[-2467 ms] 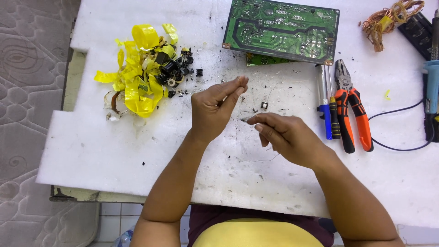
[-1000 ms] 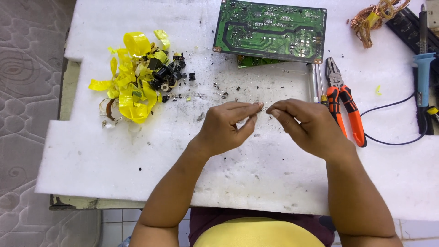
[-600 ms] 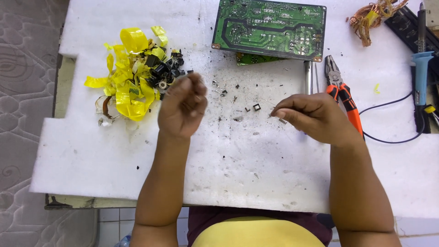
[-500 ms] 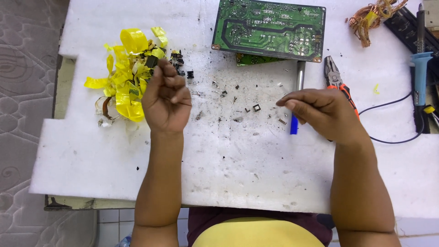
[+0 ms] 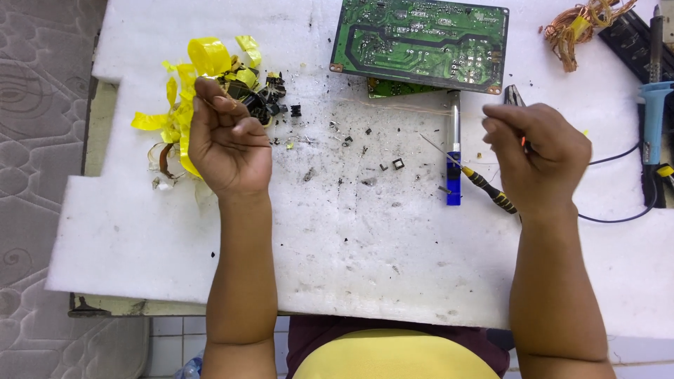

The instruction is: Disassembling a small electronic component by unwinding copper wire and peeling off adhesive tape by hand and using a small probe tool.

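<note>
While both hands hover above the table (image 5: 351, 281), we judge that the work is fine pulling; it goes best with slow, even tension and the wrists kept low, since a thread this thin would snap or slip at a jerk.

By size: the table wears a white foam sheet, soft, pitted and dusted with dark grit; a green circuit board (image 5: 421, 42) lies flat at the far edge, solder side up, hard and glossy; the left hand (image 5: 228, 140) is raised just in front of a heap of yellow tape (image 5: 203, 63), which is crinkled, shiny and curling; its fingers (image 5: 239, 130) are curled in with the thumb against them, and we cannot tell what, if anything, they pinch; the right hand (image 5: 540, 158) is well apart on the other side, thumb and forefinger closed tip to tip, and again the pinched thing is too small to make out.

A blue soldering iron (image 5: 653, 112) with a black cord lies at the right edge; a tangle of copper wire (image 5: 579, 24) sits near the far right corner, springy and bright; a screwdriver (image 5: 453, 168) with a blue handle and steel shaft lies between the hands, with a slimmer yellow-and-black one crossing beside it; black cores (image 5: 270, 98), blocky and matt, sit against the tape; a hair-thin strand (image 5: 407, 107) seems to run just below the board towards the right hand; we cannot tell whether it reaches either hand.
</note>
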